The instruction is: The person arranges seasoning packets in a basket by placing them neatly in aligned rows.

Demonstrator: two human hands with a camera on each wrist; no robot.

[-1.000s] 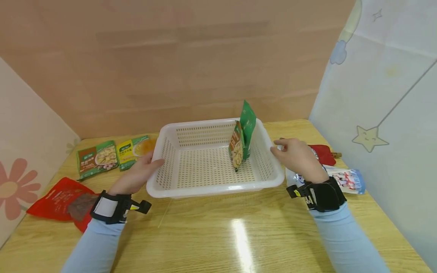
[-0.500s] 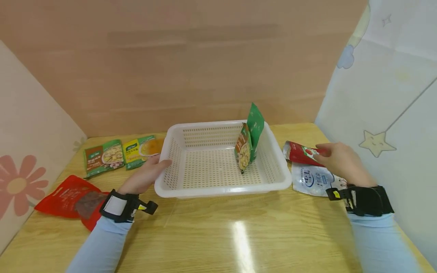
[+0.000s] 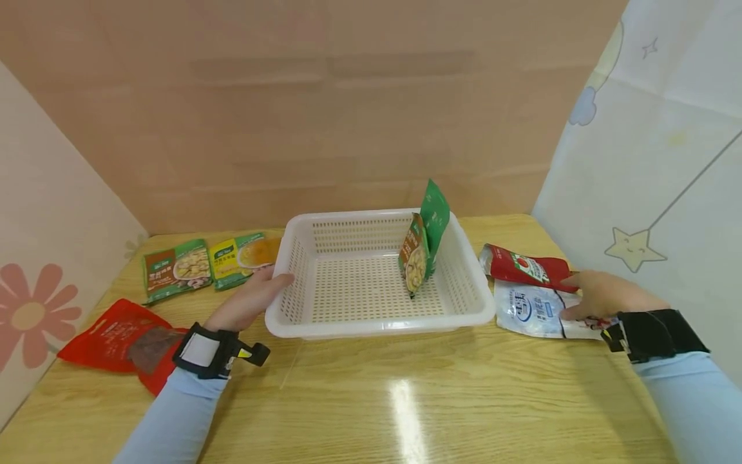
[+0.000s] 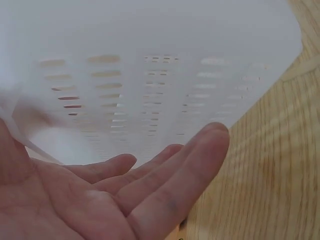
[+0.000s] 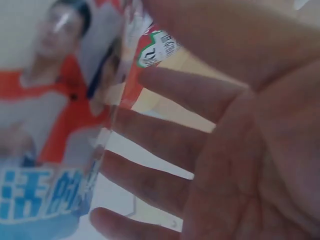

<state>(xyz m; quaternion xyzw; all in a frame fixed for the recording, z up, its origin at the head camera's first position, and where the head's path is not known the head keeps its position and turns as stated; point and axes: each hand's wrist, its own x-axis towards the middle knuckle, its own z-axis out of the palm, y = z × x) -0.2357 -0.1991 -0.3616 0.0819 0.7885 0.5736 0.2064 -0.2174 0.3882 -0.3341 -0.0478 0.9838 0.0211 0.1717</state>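
Observation:
My left hand (image 3: 249, 299) holds the left rim of a white perforated plastic basket (image 3: 382, 325), its thumb over the rim and its fingers (image 4: 185, 170) stretched along the outer wall. Two seasoning packets stand upright at the basket's right end: a green one (image 3: 436, 216) and a brown-and-green one (image 3: 413, 261). On the right, my right hand (image 3: 617, 295) is at the far end of a white-and-blue pouch (image 3: 524, 309). Its fingers (image 5: 160, 140) are spread and fairly straight, right at the pouch's edge. A red spouted pouch (image 3: 530, 265) with a tomato picture overlaps the white one.
Left of the basket lie a brown-and-green packet (image 3: 176, 269) and a yellow-and-green packet (image 3: 237, 260). Nearer me is a red bag (image 3: 118, 335) with a see-through window. A brown backdrop (image 3: 348, 129) and patterned side panels (image 3: 655, 167) enclose the wooden table (image 3: 348, 399).
My right hand has moved right, from beside the basket's right rim, past the red pouch, to the white-and-blue pouch's far end. My left hand stays on the basket rim; the view has shifted slightly.

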